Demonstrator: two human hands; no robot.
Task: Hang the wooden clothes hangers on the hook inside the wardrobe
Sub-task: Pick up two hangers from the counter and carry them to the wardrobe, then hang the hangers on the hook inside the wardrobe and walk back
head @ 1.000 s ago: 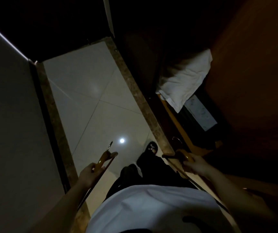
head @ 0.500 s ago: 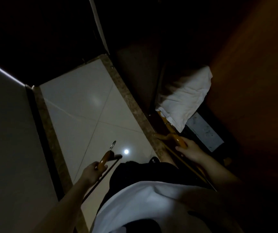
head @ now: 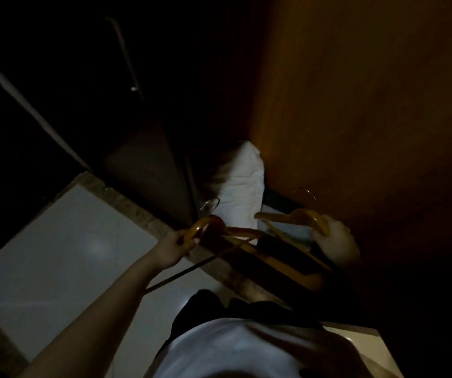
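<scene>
The scene is very dim. My left hand point(head: 174, 248) grips one wooden hanger point(head: 214, 227) near its top, its metal hook point(head: 210, 204) pointing up toward the wardrobe. My right hand point(head: 335, 240) grips a second wooden hanger point(head: 287, 216) at its shoulder, its wire hook point(head: 306, 195) above. Both hangers are held in front of the open wardrobe point(head: 356, 118), their lower bars crossing between my hands. The hook inside the wardrobe is hidden in the dark.
A folded white cloth point(head: 242, 192) lies low inside the wardrobe. A dark wardrobe door point(head: 148, 170) stands open on the left, with a long handle point(head: 126, 55). Pale floor tiles point(head: 69, 241) with a stone border lie to the left.
Both hands have risen and come toward the wardrobe with their hangers. The view has swung right and up, away from the tiled floor.
</scene>
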